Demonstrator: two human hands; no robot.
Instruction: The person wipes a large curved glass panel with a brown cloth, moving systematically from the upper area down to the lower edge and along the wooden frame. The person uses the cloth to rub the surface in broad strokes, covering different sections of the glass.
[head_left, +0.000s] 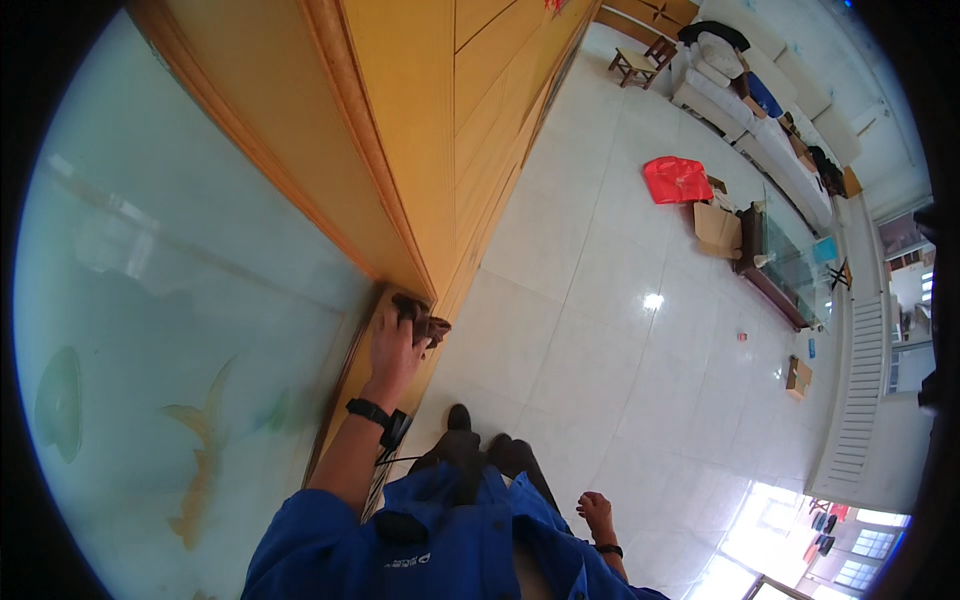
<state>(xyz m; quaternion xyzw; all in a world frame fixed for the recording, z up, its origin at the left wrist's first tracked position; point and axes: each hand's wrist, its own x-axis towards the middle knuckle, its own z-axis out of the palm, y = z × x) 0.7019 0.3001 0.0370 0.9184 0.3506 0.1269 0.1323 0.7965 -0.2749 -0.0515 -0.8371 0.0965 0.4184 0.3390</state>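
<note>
My left hand (393, 352) grips a dark brown cloth (421, 321), bunched under the fingers. The cloth lies against a wooden ledge (390, 296), at the foot of a yellow-brown wooden door frame (375, 165). To the left of that hand stands a frosted glass panel (247, 300) with a goldfish picture (199, 465) on it. My right hand (595, 510) hangs at my side over the tiles, with nothing in it and the fingers loosely bent. A dark band sits on each wrist.
Pale floor tiles (570, 360) spread to the right. On them are a red plastic bag (675, 180), an open cardboard box (718, 231), a glass-topped table (787, 262) and a small carton (799, 376). Farther off stand a sofa (772, 135) and a wooden chair (643, 64).
</note>
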